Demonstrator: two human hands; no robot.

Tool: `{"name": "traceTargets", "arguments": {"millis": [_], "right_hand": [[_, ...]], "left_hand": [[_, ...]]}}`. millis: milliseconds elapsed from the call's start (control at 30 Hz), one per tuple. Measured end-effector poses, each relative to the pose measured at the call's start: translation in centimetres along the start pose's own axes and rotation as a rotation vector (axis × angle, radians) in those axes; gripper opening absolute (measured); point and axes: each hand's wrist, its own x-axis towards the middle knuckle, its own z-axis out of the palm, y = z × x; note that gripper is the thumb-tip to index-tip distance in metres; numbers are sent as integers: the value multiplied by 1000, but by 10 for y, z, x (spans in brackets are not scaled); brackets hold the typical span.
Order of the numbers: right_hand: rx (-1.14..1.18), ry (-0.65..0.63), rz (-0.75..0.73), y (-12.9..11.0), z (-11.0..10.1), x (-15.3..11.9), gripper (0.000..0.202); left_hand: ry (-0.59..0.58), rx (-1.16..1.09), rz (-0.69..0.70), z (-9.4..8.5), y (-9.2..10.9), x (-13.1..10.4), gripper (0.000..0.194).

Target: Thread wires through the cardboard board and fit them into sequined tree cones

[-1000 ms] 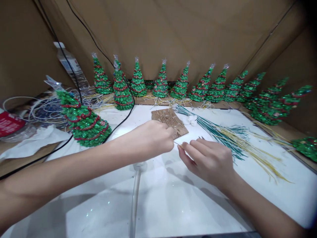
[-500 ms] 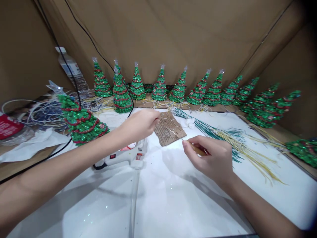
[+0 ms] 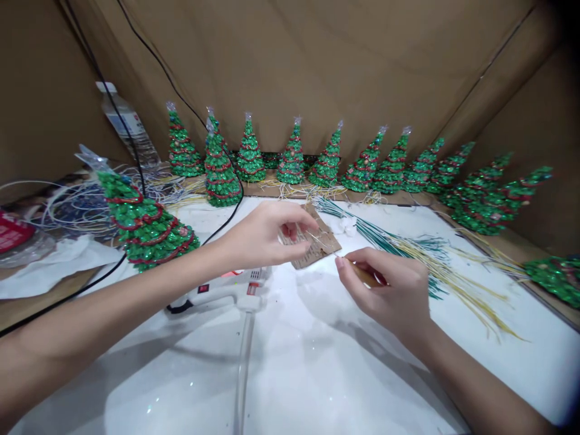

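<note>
My left hand [image 3: 285, 232] hovers over the near-left part of a piece of corrugated cardboard [image 3: 328, 241], its thumb and fingers apart. I cannot make out anything held in it. To the right, my right hand [image 3: 387, 290] grips a slim tool with a yellowish wooden handle [image 3: 365, 276], its thin tip directed at the cardboard. Fine pale strands show on the cardboard beside the left fingertips. Below my left wrist lies a white glue gun [image 3: 231, 290], partly hidden by that arm. A green Christmas tree ornament [image 3: 147, 223] leans behind the left forearm.
More small Christmas trees [image 3: 293, 154] line the back and right edges. Green and yellow wires [image 3: 408, 248] lie behind my right hand, near a white tuft [image 3: 348, 226]. A water bottle [image 3: 129, 127], white tissue [image 3: 63, 263] and black cable [image 3: 97, 281] are at left.
My left hand has turned and opened from a closed pinch, shifting slightly right and down over the cardboard. The right hand with its tool has barely moved.
</note>
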Motion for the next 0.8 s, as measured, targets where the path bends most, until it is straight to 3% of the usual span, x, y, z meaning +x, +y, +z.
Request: {"name": "traceTargets", "arguments": {"millis": [133, 333, 567, 667, 800], "right_hand": [[51, -47, 4, 0, -1, -1, 17], [142, -140, 15, -1, -4, 3, 19], [293, -309, 164, 1, -4, 6, 29], [257, -265, 159, 1, -4, 5, 25], [125, -158, 7, 1, 0, 2, 15]], "left_hand": [[-23, 68, 100, -3, 3, -5, 7], [-82, 39, 99, -12, 6, -11, 13], [-25, -23, 118, -17, 10, -12, 11], [-52, 22, 108, -19, 12, -11, 11], [-158, 284, 93, -20, 15, -11, 15]]}}
